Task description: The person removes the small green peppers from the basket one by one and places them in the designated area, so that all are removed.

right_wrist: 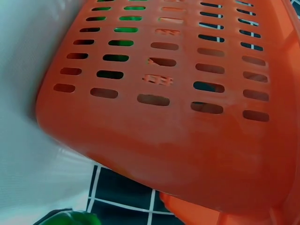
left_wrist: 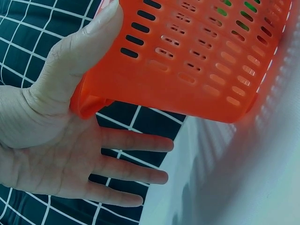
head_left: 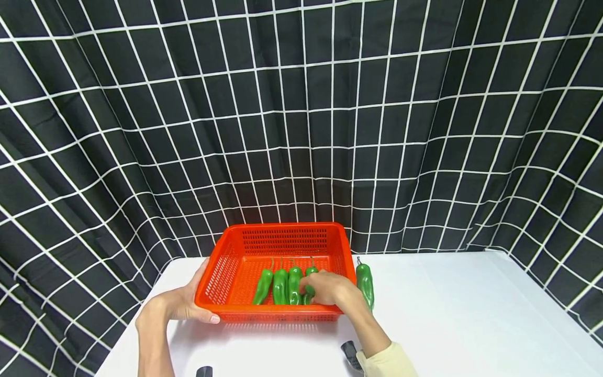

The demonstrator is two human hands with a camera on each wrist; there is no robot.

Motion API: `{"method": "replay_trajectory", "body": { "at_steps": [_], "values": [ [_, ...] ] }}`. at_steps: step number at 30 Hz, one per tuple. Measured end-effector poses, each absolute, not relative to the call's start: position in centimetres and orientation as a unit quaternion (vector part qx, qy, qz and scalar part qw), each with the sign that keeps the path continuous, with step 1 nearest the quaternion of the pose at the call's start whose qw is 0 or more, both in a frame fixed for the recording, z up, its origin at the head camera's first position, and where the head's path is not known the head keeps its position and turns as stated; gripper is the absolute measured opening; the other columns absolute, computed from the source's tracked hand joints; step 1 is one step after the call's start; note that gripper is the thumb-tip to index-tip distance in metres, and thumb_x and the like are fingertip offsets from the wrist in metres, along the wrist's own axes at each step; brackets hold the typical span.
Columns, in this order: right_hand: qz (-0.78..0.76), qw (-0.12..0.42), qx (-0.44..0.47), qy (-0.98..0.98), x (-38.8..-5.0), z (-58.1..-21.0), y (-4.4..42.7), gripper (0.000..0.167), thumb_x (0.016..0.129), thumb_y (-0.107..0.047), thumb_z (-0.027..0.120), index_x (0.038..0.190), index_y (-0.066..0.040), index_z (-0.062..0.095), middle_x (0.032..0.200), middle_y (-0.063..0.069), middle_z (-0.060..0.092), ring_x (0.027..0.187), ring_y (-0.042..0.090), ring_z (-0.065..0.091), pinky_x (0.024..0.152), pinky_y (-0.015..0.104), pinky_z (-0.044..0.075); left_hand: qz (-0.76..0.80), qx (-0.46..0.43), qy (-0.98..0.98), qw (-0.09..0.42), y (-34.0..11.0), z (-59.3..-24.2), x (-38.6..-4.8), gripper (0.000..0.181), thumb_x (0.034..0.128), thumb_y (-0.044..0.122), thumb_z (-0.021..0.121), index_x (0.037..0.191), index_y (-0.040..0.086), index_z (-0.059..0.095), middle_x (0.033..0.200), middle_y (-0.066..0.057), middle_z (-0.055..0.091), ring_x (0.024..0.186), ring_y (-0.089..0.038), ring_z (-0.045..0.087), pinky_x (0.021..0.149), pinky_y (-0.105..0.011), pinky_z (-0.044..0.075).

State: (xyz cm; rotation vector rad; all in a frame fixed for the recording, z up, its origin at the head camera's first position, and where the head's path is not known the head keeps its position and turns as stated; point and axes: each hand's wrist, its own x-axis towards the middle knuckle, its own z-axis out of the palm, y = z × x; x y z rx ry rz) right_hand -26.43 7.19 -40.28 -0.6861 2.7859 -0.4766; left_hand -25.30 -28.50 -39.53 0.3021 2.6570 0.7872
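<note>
My left hand (head_left: 181, 303) supports the left side of a red-orange perforated plastic basket (head_left: 278, 310). In the left wrist view, its thumb lies along the basket's outer wall while three straight, spread fingers (left_wrist: 136, 139) stand apart below the rim. My right hand (head_left: 330, 288) reaches over the near right rim and grips the rightmost of several green peppers (head_left: 311, 270) lying in a row inside; its fingertips are partly hidden. The right wrist view shows the basket wall (right_wrist: 164, 140), with the hand out of sight behind it. Another green pepper (head_left: 365, 285) lies outside, right of the basket.
The basket stands on a white table (head_left: 447, 309), close to a black curtain with white grid lines (head_left: 282, 131). Two small dark objects lie near the front: one by the right forearm (head_left: 349, 350), another at the bottom edge (head_left: 204, 371).
</note>
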Motion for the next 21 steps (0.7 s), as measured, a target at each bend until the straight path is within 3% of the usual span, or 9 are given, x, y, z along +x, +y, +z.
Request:
{"method": "replay_trajectory", "body": {
  "at_steps": [14,21],
  "values": [
    [-0.161,0.147,-0.201,0.955,-26.63,-40.58,7.02,0.036,0.083,0.003,0.076,0.109,-0.022,0.079,0.11,0.001,0.074,0.094,0.016,0.059,0.075,0.034,0.049,0.274,0.112,0.94,0.171,-28.54,-39.57,-25.18,0.153,0.0664,0.056,0.095,0.166,0.012,-0.012,0.165,-0.028,0.032,0.126,-0.038,0.059,0.106,-0.066,0.049],
    [-0.16,0.151,-0.196,0.956,-26.62,-40.71,7.05,0.031,0.083,0.002,0.075,0.101,-0.023,0.079,0.107,0.001,0.073,0.094,0.016,0.057,0.071,0.033,0.046,0.273,0.11,0.939,0.176,-28.51,-39.53,-25.12,0.152,0.0671,0.056,0.095,0.166,0.013,-0.013,0.164,-0.027,0.033,0.127,-0.037,0.058,0.108,-0.066,0.048]
  ]
}}
